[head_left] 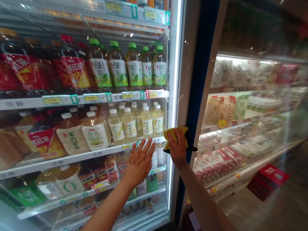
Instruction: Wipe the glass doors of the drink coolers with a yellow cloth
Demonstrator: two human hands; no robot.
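My left hand (138, 164) lies flat with its fingers stretched out against the glass door (141, 32) of a lit drinks fridge. Just to its right, my right hand (177, 148) presses a yellow cloth (169, 131) against the right edge of the door, at the frame. A dark strip shows along the cloth's lower edge, and a short black piece (191, 148) sticks out to the right of my hand. Behind the glass, near my fingers, stand small bottles of pale yellow drink (131, 122) with white caps.
Shelves hold green-capped tea bottles (133, 67), red-labelled bottles (74, 65) and large jugs (95, 131). A dark blue post (201, 80) separates the fridge from an open chiller (239, 125) with packaged goods. A red box (268, 181) sits at the right, before the chiller.
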